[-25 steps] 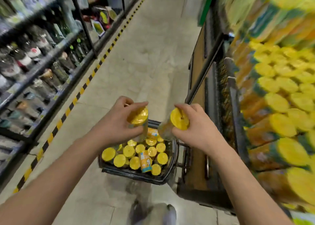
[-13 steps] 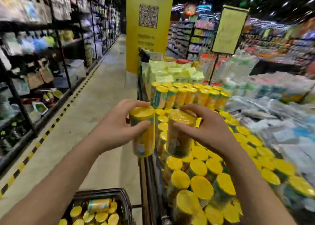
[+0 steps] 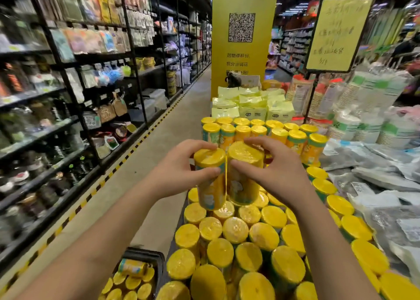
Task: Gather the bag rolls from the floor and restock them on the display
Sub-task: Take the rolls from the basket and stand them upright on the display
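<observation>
the left hand (image 3: pixel 179 174) grips one yellow-capped bag roll (image 3: pixel 210 186) by its upper body, thumb across the front and fingers curled over the cap, and the right hand (image 3: pixel 272 177) clasps a second roll (image 3: pixel 244 174) the same way. both stand upright, touching side by side, over the aisle-side part of the display stack (image 3: pixel 235 230) of matching rolls, though whether their bases rest on it is unclear. low at the left, a dark basket (image 3: pixel 159 256) holds more rolls (image 3: pixel 134 283), most on end and one lying across the top.
</observation>
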### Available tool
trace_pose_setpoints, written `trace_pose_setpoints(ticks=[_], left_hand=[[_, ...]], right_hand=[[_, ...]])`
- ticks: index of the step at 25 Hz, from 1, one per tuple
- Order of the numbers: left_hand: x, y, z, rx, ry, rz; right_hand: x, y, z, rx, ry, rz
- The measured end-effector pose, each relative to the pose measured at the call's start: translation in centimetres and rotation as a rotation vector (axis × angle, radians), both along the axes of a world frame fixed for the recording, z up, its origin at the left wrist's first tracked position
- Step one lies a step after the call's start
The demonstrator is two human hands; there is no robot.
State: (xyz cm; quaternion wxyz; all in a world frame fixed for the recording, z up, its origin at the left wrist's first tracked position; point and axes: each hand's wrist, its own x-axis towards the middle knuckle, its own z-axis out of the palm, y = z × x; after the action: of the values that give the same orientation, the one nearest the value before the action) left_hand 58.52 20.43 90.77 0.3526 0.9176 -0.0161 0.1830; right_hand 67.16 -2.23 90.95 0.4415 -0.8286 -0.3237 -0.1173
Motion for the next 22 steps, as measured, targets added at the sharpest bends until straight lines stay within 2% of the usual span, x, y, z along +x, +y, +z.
trace_pose_setpoints(ticks=[11, 15, 18, 22], left_hand=[[5.2, 0.9, -0.2, -0.027, 0.072, 0.031], [11.6, 2.9, -1.9, -0.030, 0.160, 0.053], [17.1, 4.7, -4.1, 0.042, 0.173, 0.164], [22.6, 7.3, -7.0, 0.035, 0.189, 0.278]], right_hand=[[3.1, 0.3, -0.9, 0.090, -0.005, 0.026], [3.3, 0.3, -0.8, 0.093, -0.007, 0.022], [3.7, 0.1, -0.8, 0.106, -0.005, -0.002], [4.1, -0.7, -1.2, 0.134, -0.007, -0.041]])
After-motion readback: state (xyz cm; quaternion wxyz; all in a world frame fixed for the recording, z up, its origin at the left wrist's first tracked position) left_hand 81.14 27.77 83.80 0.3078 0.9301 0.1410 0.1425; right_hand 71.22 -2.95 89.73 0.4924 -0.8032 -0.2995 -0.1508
